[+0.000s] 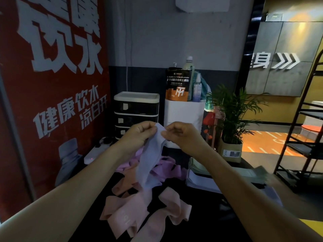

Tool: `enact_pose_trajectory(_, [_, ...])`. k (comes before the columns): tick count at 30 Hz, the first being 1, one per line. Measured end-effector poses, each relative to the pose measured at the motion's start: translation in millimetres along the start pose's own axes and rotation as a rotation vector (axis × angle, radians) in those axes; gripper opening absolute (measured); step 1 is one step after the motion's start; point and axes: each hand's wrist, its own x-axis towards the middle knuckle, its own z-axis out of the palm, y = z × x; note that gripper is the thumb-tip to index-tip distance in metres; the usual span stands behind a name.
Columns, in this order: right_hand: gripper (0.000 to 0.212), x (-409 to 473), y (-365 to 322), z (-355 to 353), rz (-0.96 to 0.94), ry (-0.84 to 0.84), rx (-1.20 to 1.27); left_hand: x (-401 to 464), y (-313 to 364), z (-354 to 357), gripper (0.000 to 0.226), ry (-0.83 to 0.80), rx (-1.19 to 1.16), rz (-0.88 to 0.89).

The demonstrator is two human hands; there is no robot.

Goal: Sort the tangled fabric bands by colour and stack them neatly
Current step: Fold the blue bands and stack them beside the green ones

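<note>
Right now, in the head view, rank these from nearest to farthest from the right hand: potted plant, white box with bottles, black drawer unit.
From the right hand:
1. White box with bottles, directly behind it.
2. Black drawer unit, back and to the left, beyond the left hand.
3. Potted plant, off to the right; close to the drawer unit's rank.

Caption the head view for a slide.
Both hands, left and right, pinch a pale blue band above tangled pink bands and purple bands.
</note>
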Motion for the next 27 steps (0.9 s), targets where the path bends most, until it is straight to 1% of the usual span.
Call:
enact_pose_trajectory(2, [0.006, 6.2, 0.2, -3.3, -0.029, 0.064, -0.060, 3.1, 2.5, 3.6, 0.018, 0.052, -0.036, 0.023])
enact_pose_trajectory(5, [0.008, 11.6, -3.4, -14.4, -0.064, 0.092, -0.136, 6.0, 2.6, 4.7, 0.011, 0.181, -0.031, 0.032])
enact_pose_trajectory(7, [0.011, 11.8, -10.2, -20.9, -0.117, 0.075, -0.172, 8.7, 3.3, 5.1, 0.014, 0.242, 0.008, 0.031])
enact_pose_trajectory(9, [0.014, 12.3, -16.9, -25.0, -0.151, 0.050, -0.195, 13.5, 6.1, 6.7, 0.020, 0.257, 0.010, 0.011])
enact_pose_trajectory(13, [0.017, 11.6, -26.1, -33.3, -0.171, 0.024, -0.150, 23.6, 12.3, 21.5, 0.023, 0.147, -0.021, -0.101])
enact_pose_trajectory(14, [0.017, 10.3, -27.0, -35.7, -0.164, 0.030, -0.110, 24.4, 13.2, 26.9, 0.022, 0.095, -0.076, -0.132])
enact_pose_trajectory(17, [0.016, 5.1, -23.5, -44.3, -0.130, 0.043, -0.042, 23.1, 16.2, 45.3, 0.022, -0.137, -0.310, -0.179])
enact_pose_trajectory(18, [0.015, 3.2, -20.3, -47.3, -0.117, 0.043, -0.033, 22.9, 15.9, 50.6, 0.021, -0.175, -0.340, -0.176])
enact_pose_trajectory(19, [0.015, 1.1, -17.5, -50.0, -0.103, 0.047, -0.017, 25.0, 14.6, 54.8, 0.019, -0.171, -0.349, -0.166])
enact_pose_trajectory(21, [0.018, -0.9, -8.7, -55.0, -0.031, 0.090, 0.100, 30.4, 12.5, 60.2, 0.017, -0.105, -0.303, -0.139])
enact_pose_trajectory(24, [0.015, -2.6, -3.2, -62.2, 0.260, 0.215, 0.421, 39.3, 8.0, 62.0, 0.018, -0.067, -0.016, -0.039])
enact_pose_trajectory(25, [0.015, -3.7, -1.7, -65.0, 0.339, 0.230, 0.483, 40.8, 7.9, 64.0, 0.019, -0.066, 0.073, 0.002])
enact_pose_trajectory(27, [0.019, -7.6, 1.5, -70.6, 0.417, 0.216, 0.451, 43.5, 7.7, 68.3, 0.021, -0.054, 0.161, 0.063])
